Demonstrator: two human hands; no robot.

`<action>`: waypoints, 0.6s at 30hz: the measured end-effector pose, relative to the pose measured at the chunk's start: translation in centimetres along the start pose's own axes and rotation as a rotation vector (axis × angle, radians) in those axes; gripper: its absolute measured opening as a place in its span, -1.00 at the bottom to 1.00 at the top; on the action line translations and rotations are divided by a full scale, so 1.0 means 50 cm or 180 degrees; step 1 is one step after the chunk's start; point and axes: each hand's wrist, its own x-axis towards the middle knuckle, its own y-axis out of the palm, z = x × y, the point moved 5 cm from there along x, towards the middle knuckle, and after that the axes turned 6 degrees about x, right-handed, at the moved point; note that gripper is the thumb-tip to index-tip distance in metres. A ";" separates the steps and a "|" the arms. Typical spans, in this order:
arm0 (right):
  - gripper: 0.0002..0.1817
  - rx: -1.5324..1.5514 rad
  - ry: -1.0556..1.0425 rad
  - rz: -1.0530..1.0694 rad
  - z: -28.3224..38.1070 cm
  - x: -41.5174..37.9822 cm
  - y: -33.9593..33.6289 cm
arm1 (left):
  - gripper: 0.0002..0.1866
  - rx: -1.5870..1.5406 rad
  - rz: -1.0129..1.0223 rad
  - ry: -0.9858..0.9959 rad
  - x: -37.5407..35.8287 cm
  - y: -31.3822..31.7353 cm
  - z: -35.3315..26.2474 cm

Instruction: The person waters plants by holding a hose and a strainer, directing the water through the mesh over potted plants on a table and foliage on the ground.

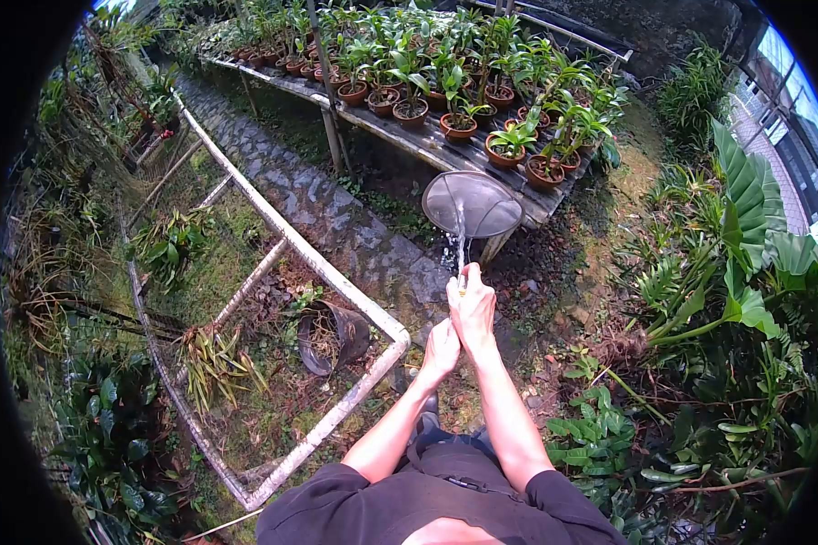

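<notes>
My right hand [473, 311] is closed around the end of a water hose, with a small yellowish bit showing at the fingers. A thin stream of water [461, 232] shoots forward from it, with drops scattering to the left. Just below and behind, my left hand [440, 351] is closed too, touching the right wrist area; most of the hose is hidden by both hands. The water passes in front of a round grey mesh-like disc [491, 202] at the corner of the plant bench.
A wooden bench [400, 136] carries several rows of potted plants [509, 145]. At left stands a white pipe frame [286, 232] with netting, and a black pot [332, 338] lies tipped inside it. A stone path [309, 200] runs between. Large-leaved plants [750, 200] grow at right.
</notes>
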 end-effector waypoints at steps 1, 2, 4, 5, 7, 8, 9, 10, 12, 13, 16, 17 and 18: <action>-0.79 0.0016 -0.0045 -0.0013 0.000 0.000 -0.002 | -0.49 -0.0004 0.0014 -0.0006 -0.001 0.000 -0.006; -0.80 0.0032 -0.0087 -0.0028 -0.002 0.000 -0.003 | -0.49 -0.0008 0.0031 -0.0014 -0.002 0.001 -0.012; -0.81 0.0041 -0.0114 -0.0061 -0.010 0.000 -0.005 | -0.50 -0.0003 0.0061 -0.0042 -0.002 0.008 -0.006; -0.82 0.0036 -0.0098 -0.0077 -0.018 0.000 -0.004 | -0.50 0.0005 0.0072 -0.0062 -0.001 0.014 0.007; -0.83 0.0025 -0.0065 -0.0108 -0.021 0.002 -0.008 | -0.50 0.0017 0.0098 -0.0072 0.000 0.019 0.009; -0.83 0.0017 -0.0044 -0.0125 -0.022 0.002 -0.011 | -0.50 0.0019 0.0117 -0.0065 0.000 0.021 0.010; -0.83 0.0009 -0.0021 -0.0141 -0.023 0.001 -0.014 | -0.51 0.0022 0.0136 -0.0059 -0.002 0.023 0.009; -0.84 0.0014 -0.0010 -0.0154 -0.024 0.001 -0.016 | -0.51 0.0014 0.0135 -0.0053 -0.001 0.025 0.007; -0.85 0.0028 0.0012 -0.0178 -0.027 0.001 -0.019 | -0.51 0.0001 0.0129 -0.0044 -0.001 0.027 0.001; -0.85 0.0020 0.0006 -0.0190 -0.028 0.002 -0.019 | -0.51 0.0002 0.0133 -0.0039 -0.002 0.027 -0.003; -0.86 0.0007 -0.0052 -0.0217 -0.032 0.003 -0.018 | -0.50 -0.0013 0.0144 -0.0082 -0.005 0.028 -0.004; -0.86 0.0011 -0.0101 -0.0220 -0.034 0.004 -0.015 | -0.50 -0.0029 0.0145 -0.0130 -0.005 0.029 -0.001; -0.87 0.0017 -0.0154 -0.0219 -0.033 0.005 -0.013 | -0.49 -0.0045 0.0141 -0.0178 -0.004 0.029 0.005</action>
